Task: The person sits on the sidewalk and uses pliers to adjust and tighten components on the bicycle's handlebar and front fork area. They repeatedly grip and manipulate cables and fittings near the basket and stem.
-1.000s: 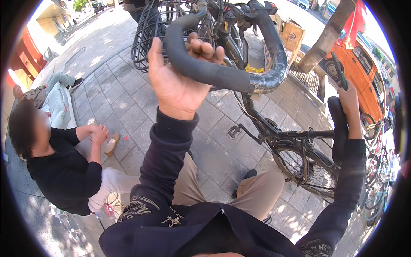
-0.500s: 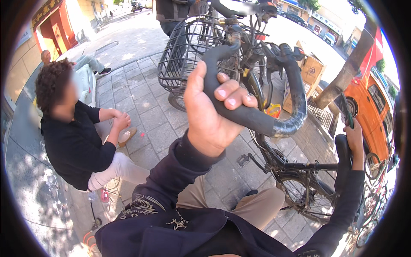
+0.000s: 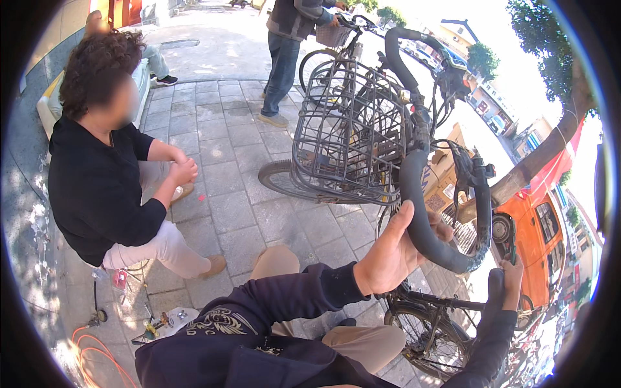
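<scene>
Bicycle (image 3: 446, 301) stood ahead and to my right, basket end forward, saddle (image 3: 495, 292) toward my right side. My hands were well apart, one at each end of it. Left hand (image 3: 396, 251) was closed round the near curve of the black taped handlebar (image 3: 417, 213), thumb lying along the near side, fingers hooked through to the far side; a loose hold, I judged, enough to check the front from swinging, with the wire basket (image 3: 352, 139) probably adding weight there. Right hand (image 3: 513, 275) was up beside the saddle, a slim dark-green object (image 3: 514, 252) showing at the fingers; whether I gripped that, the saddle or both, I cannot tell. That spread likely suited balancing the frame from one side. To my left a person in a black top (image 3: 107, 194) sat with hands clasped. Small tools (image 3: 171, 320) and an orange hose (image 3: 84, 349) lay on the paving near my left side, presumably set there for easy reach and away from the wheels. Cardboard boxes (image 3: 442, 171) stood beyond the handlebar.
</scene>
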Demonstrator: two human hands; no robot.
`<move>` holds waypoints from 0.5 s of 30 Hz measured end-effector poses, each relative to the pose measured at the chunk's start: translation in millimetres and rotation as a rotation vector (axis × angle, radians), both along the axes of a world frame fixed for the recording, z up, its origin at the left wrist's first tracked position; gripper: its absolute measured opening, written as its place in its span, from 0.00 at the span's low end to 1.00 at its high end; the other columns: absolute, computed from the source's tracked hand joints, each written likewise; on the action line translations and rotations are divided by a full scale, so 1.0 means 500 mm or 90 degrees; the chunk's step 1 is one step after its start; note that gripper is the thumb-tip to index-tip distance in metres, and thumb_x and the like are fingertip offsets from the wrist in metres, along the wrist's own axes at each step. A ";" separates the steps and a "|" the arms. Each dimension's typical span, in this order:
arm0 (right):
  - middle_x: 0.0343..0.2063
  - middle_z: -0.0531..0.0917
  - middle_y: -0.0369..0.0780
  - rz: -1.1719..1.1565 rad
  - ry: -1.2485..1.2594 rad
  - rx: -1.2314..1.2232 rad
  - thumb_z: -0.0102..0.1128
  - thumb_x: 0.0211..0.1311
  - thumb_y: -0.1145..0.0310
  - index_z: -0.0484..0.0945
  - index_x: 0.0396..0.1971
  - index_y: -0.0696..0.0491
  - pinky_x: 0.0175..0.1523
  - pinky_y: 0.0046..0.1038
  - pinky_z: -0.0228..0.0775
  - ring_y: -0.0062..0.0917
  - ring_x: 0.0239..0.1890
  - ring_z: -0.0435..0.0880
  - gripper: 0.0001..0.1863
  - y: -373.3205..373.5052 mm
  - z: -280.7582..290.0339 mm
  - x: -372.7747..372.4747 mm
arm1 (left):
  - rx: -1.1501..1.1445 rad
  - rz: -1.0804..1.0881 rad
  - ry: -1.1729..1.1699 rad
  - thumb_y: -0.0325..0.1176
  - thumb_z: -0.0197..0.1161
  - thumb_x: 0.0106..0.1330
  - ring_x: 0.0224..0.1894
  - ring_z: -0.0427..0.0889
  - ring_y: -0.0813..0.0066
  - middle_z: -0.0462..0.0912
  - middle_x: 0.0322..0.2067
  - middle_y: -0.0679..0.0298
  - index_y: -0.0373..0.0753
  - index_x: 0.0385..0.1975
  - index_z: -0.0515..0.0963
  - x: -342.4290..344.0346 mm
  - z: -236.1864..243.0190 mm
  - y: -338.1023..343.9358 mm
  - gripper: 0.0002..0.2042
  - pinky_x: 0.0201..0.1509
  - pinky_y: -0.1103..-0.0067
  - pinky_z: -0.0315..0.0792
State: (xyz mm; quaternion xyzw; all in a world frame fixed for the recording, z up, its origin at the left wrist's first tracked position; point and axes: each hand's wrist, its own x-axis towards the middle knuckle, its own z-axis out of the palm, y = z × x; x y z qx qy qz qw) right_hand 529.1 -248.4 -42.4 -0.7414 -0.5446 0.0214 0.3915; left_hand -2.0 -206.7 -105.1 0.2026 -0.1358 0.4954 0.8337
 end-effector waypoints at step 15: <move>0.26 0.77 0.33 -0.144 0.023 -0.112 0.66 0.46 0.78 0.79 0.32 0.54 0.39 0.28 0.70 0.22 0.31 0.77 0.10 0.014 0.005 -0.004 | 0.099 0.053 0.500 0.52 0.52 0.86 0.40 0.84 0.77 0.86 0.37 0.64 0.36 0.51 0.79 -0.035 -0.481 0.132 0.22 0.50 0.75 0.79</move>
